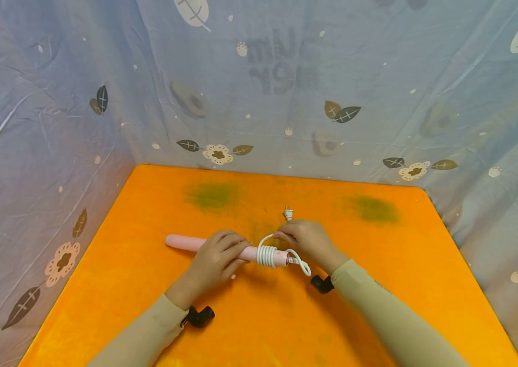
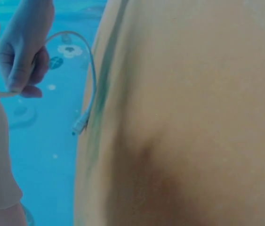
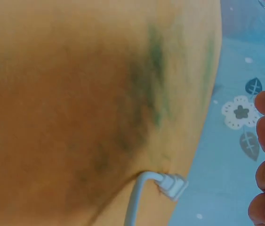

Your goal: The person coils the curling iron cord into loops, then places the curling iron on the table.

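A pink curling iron [image 1: 185, 242] is held above the orange table, its barrel pointing left. My left hand [image 1: 222, 257] grips it around the middle. White cord [image 1: 266, 256] lies in several coils around its handle end, and a loose loop hangs by the tip. My right hand [image 1: 309, 242] pinches the cord just beyond the coils; in the left wrist view the right hand [image 2: 24, 56] has the cord between thumb and fingers. From that hand the free end runs to a white two-pin plug [image 1: 288, 214], and the plug [image 3: 173, 186] also appears in the right wrist view.
The orange table [image 1: 378, 316] carries dark greenish patches toward its back. A patterned grey-blue curtain [image 1: 286, 102] surrounds it at the back and both sides. Black camera mounts [image 1: 200, 317] sit below both wrists.
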A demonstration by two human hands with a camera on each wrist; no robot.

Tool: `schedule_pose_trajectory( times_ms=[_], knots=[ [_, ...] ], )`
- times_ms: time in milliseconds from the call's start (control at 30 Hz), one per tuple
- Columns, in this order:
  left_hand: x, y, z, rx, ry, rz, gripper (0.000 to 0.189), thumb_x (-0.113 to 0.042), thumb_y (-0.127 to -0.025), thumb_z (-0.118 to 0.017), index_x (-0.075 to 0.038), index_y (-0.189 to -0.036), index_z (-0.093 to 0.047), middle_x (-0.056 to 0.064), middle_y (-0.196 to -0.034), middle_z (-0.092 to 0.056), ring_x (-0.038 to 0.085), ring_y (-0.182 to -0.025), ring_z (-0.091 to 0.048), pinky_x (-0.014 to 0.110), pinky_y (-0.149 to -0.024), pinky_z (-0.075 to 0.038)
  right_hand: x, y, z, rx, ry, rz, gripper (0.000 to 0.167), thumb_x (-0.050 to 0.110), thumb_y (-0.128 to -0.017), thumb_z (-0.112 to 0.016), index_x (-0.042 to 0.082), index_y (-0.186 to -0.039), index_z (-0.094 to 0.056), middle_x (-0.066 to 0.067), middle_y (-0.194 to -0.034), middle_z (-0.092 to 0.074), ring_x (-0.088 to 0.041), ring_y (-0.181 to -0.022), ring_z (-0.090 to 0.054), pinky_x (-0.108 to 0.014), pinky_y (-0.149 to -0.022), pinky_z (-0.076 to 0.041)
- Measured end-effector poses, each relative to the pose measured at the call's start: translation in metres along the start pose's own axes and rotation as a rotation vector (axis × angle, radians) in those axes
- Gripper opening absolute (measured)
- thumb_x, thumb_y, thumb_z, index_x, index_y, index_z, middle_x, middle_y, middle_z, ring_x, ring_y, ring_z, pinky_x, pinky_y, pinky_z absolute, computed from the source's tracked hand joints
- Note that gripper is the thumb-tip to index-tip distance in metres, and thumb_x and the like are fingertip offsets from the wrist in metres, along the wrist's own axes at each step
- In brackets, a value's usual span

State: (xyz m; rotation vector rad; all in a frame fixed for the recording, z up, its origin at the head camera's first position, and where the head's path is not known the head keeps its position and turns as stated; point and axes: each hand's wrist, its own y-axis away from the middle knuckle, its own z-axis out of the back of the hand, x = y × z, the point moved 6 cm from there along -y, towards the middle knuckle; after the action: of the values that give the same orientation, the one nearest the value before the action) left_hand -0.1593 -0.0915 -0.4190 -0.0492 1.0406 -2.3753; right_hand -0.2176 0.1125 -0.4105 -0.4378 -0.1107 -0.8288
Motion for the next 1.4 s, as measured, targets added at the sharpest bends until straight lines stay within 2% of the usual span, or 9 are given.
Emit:
schedule_pose_trajectory(
  times_ms=[133, 300, 367, 467, 633, 700, 833, 1167, 1400],
  knots=[
    [0.002, -0.002, 0.002, -0.04, 0.012, 0.011, 0.034, -0.027, -0.088, -0.072, -0.007, -0.116, -0.069, 0.007, -0.113, -0.062, 0.028, -0.107, -0.055, 0.04, -0.094, -0.046, 0.003, 0.003, -0.003, 0.032, -0.027, -0.014, 0.013, 0.03, -0.095, -0.064, 0.022, -0.09, -0.073, 0.013, -0.083, -0.066, -0.005, -0.071, -0.059, -0.026, -0.064, -0.051],
    [0.006, -0.002, 0.005, -0.094, 0.011, 0.063, 0.032, -0.028, -0.091, -0.069, -0.006, -0.115, -0.069, 0.009, -0.112, -0.062, 0.034, -0.109, -0.053, 0.044, -0.096, -0.044, 0.011, 0.015, -0.009, 0.029, -0.094, -0.017, 0.007, 0.009, -0.086, -0.07, 0.014, -0.091, -0.072, 0.006, -0.084, -0.068, -0.01, -0.071, -0.061, -0.025, -0.064, -0.051],
    [0.008, -0.002, 0.005, -0.113, 0.005, 0.096, 0.032, -0.027, -0.091, -0.069, -0.006, -0.115, -0.068, 0.01, -0.112, -0.062, 0.036, -0.111, -0.053, 0.045, -0.098, -0.043, 0.016, 0.02, -0.011, -0.009, -0.068, 0.018, 0.009, 0.003, -0.081, -0.072, 0.009, -0.084, -0.067, 0.003, -0.075, -0.063, -0.012, -0.064, -0.057, -0.025, -0.058, -0.048],
    [0.012, -0.003, 0.006, -0.14, 0.002, 0.144, 0.034, -0.025, -0.089, -0.071, -0.007, -0.117, -0.068, 0.011, -0.111, -0.063, 0.039, -0.114, -0.054, 0.045, -0.102, -0.041, 0.025, 0.022, -0.015, -0.051, 0.004, 0.059, 0.016, 0.009, -0.085, -0.073, 0.01, -0.079, -0.059, 0.002, -0.071, -0.052, -0.014, -0.059, -0.053, -0.026, -0.053, -0.046],
    [0.018, -0.004, 0.005, -0.18, -0.011, 0.192, 0.042, -0.02, -0.082, -0.078, -0.007, -0.121, -0.067, 0.011, -0.111, -0.064, 0.038, -0.113, -0.056, 0.047, -0.102, -0.041, 0.043, 0.02, -0.017, -0.077, 0.089, 0.172, 0.016, 0.013, -0.087, -0.073, 0.01, -0.099, -0.063, 0.0, -0.08, -0.059, -0.013, -0.065, -0.056, -0.027, -0.06, -0.051],
    [0.02, -0.005, 0.004, -0.188, -0.018, 0.207, 0.045, -0.018, -0.08, -0.08, -0.008, -0.121, -0.067, 0.01, -0.111, -0.064, 0.036, -0.111, -0.058, 0.046, -0.1, -0.043, 0.05, 0.019, -0.015, -0.099, 0.1, 0.22, 0.018, 0.012, -0.086, -0.074, 0.009, -0.099, -0.062, 0.001, -0.075, -0.059, -0.01, -0.059, -0.052, -0.025, -0.055, -0.049],
    [0.025, -0.008, 0.0, -0.187, -0.028, 0.235, 0.045, -0.019, -0.079, -0.081, -0.008, -0.121, -0.067, 0.009, -0.112, -0.064, 0.03, -0.107, -0.058, 0.043, -0.096, -0.045, 0.061, 0.018, -0.011, -0.134, 0.139, 0.27, 0.015, 0.012, -0.085, -0.075, 0.009, -0.093, -0.062, 0.002, -0.07, -0.056, -0.006, -0.056, -0.046, -0.021, -0.049, -0.045],
    [0.032, -0.013, -0.01, -0.149, -0.014, 0.317, 0.04, -0.022, -0.082, -0.08, -0.006, -0.116, -0.069, 0.008, -0.11, -0.065, 0.027, -0.106, -0.058, 0.041, -0.096, -0.044, 0.064, 0.014, -0.009, -0.132, 0.152, 0.255, 0.017, 0.014, -0.086, -0.073, 0.01, -0.089, -0.057, 0.005, -0.061, -0.044, -0.006, -0.051, -0.04, -0.021, -0.045, -0.038],
    [0.039, -0.009, -0.016, -0.114, -0.044, 0.339, 0.04, -0.022, -0.081, -0.08, -0.007, -0.117, -0.069, 0.008, -0.111, -0.065, 0.028, -0.107, -0.058, 0.043, -0.095, -0.045, 0.069, 0.013, 0.003, -0.122, 0.119, 0.267, 0.015, 0.017, -0.086, -0.075, 0.01, -0.087, -0.061, 0.005, -0.062, -0.05, -0.004, -0.051, -0.039, -0.019, -0.046, -0.035]
  ],
)
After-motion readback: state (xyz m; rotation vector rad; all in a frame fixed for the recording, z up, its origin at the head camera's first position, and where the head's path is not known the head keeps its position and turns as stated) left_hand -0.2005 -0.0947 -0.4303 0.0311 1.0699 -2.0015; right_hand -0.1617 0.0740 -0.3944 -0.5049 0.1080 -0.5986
